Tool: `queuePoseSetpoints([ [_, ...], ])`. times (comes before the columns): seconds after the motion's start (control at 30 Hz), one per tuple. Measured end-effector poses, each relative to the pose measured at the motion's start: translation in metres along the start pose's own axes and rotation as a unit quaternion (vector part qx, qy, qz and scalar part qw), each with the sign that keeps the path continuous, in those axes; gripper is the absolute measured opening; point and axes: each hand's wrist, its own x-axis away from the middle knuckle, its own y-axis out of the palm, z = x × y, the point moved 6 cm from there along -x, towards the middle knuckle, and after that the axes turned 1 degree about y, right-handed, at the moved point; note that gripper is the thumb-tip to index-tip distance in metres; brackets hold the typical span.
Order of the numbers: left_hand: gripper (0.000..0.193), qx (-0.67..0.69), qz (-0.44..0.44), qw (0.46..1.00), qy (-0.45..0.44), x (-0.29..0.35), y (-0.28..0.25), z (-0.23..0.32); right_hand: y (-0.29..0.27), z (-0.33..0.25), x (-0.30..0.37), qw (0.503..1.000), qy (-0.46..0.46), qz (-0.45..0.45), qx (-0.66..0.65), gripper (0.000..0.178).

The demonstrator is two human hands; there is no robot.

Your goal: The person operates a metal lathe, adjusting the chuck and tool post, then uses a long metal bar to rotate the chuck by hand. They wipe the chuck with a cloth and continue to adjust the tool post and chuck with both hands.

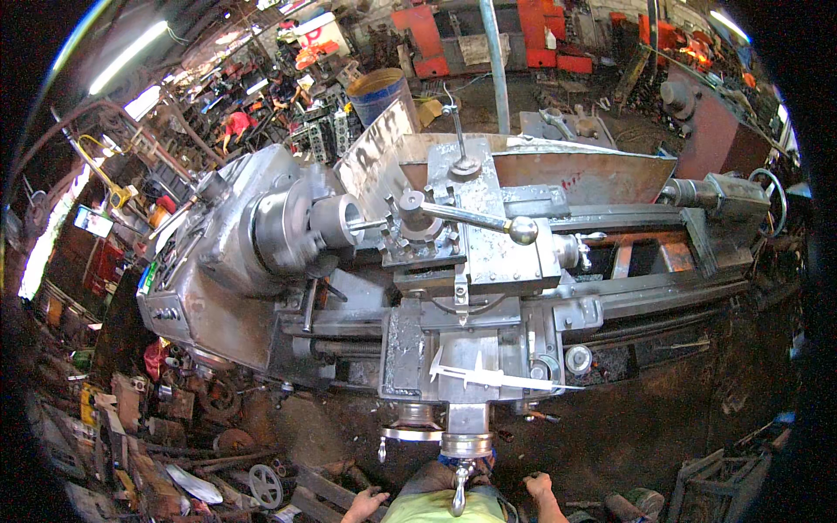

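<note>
A big grey lathe [453, 261] fills the middle of the view, its bed running from the headstock at the left to the tailstock [724, 196] at the far right, where the fisheye bends it and the dark rim cuts it short. The chuck [288, 228] holds a short round workpiece [342, 218] pointing right toward the tool post [418, 222], whose long lever ends in a ball knob [523, 229]. A rusty sheet-metal guard [575, 170] stands behind the carriage. On the near face of the carriage lies a vernier caliper [493, 376], jaws toward the left. Below it hang the apron handwheel [411, 433] and a crank handle [459, 488], just in front of the person's yellow-green shirt [449, 507].

The left hand [366, 503] sits near the lower edge, fingers spread and released, holding nothing. The right hand [539, 486] is loosely curled (whether anything is in it, I cannot tell). Both are close to the crank handle without touching it. Scrap parts on the floor at the near left blur together.
</note>
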Motion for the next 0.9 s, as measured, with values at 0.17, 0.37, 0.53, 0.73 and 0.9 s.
queuePoseSetpoints([
  [0.17,0.085,-0.025,-0.004,1.000,0.014,0.003,0.000,0.000,0.001,0.002,-0.012,1.000,0.018,-0.005,0.007,0.057],
  [0.37,0.083,-0.014,0.006,1.000,-0.020,0.002,0.000,0.000,-0.009,-0.002,-0.005,0.999,0.041,-0.019,-0.021,0.054],
  [0.53,0.083,-0.007,-0.021,1.000,0.006,0.007,0.000,0.017,-0.016,-0.006,0.007,0.998,0.049,-0.004,-0.030,0.046],
  [0.73,0.081,0.000,-0.029,0.999,0.015,0.008,0.004,0.015,-0.017,0.000,0.005,0.998,-0.002,0.047,-0.043,0.041],
  [0.9,0.076,-0.015,-0.026,0.999,0.012,-0.008,0.011,-0.002,-0.019,0.013,-0.009,0.997,0.007,0.049,-0.067,0.039],
])
